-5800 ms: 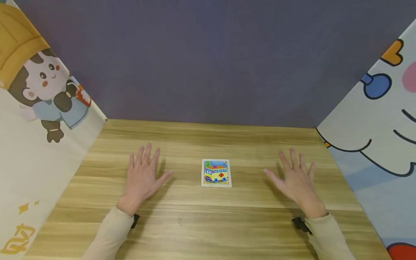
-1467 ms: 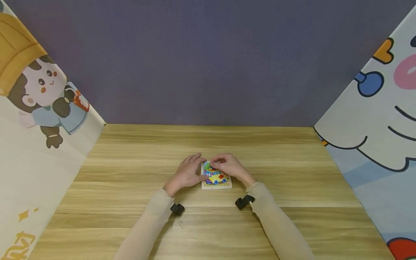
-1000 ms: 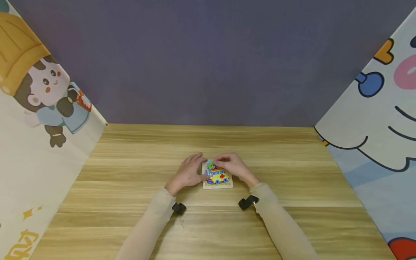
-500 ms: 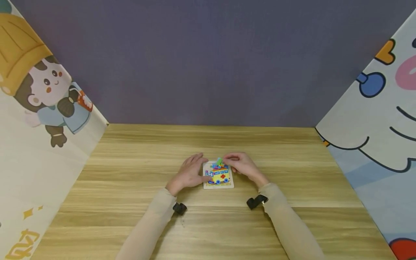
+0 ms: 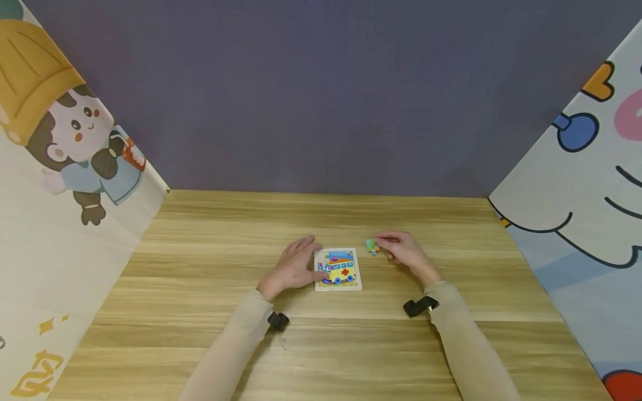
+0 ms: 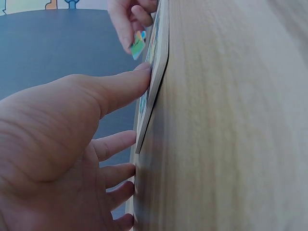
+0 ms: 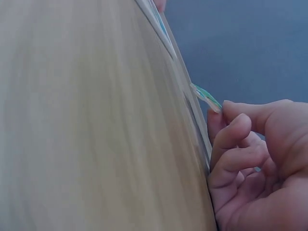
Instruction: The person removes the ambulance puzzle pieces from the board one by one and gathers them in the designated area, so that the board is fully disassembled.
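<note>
A small square jigsaw puzzle [image 5: 338,287] with a yellow ambulance picture lies flat on the table. Bare backing shows at its top left corner. My left hand [image 5: 291,269] rests at its left side, the thumb [image 6: 122,89] pressing on the picture and the other fingers spread, relaxed, along the edge and the table. To the right of the puzzle, my right hand [image 5: 405,250] pinches a green puzzle piece [image 5: 371,245] between thumb and fingertips. In the right wrist view this piece [image 7: 206,96] is tilted, its free end pointing away from the fingers, which curl below.
The wood-grain table [image 5: 321,345] spreads around the puzzle on every side. A dark grey panel [image 5: 326,100] rises along its far edge. Cartoon-printed walls stand at the left [image 5: 50,234] and at the right [image 5: 577,195]. Each wrist wears a small black camera mount.
Both hands came in from the sides to the puzzle. My right hand lifted the green corner piece out and carried it right, off the puzzle. My left hand has stayed in place lately.
</note>
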Available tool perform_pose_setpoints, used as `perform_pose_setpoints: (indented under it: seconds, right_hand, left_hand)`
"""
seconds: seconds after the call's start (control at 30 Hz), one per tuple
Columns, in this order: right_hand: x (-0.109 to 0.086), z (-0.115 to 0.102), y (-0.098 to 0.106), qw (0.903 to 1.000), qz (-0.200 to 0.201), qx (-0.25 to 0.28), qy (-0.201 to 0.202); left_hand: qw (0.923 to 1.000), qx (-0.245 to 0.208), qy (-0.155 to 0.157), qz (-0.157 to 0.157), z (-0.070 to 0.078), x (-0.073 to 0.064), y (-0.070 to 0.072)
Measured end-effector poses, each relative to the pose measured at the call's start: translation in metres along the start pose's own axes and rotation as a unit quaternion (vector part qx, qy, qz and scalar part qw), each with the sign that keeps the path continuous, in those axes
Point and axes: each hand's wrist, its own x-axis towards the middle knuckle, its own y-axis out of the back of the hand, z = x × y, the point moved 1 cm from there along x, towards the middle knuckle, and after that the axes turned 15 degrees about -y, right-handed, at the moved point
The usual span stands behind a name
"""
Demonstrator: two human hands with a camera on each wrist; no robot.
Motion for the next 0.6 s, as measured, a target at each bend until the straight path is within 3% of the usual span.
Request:
perform_pose_setpoints:
  seconds: [0.37, 0.6]
  right_hand:
    - [-0.002, 0.016, 0.047, 0.9993, 0.034, 0.000, -0.012]
    - [-0.004, 0.018, 0.060, 0.9980, 0.060, -0.016, -0.003]
  left_hand:
    - [0.9999, -0.010, -0.003, -0.003, 0.000, 0.000, -0.001]
    - [1.0000, -0.009, -0.001, 0.002, -0.001, -0.001, -0.001]
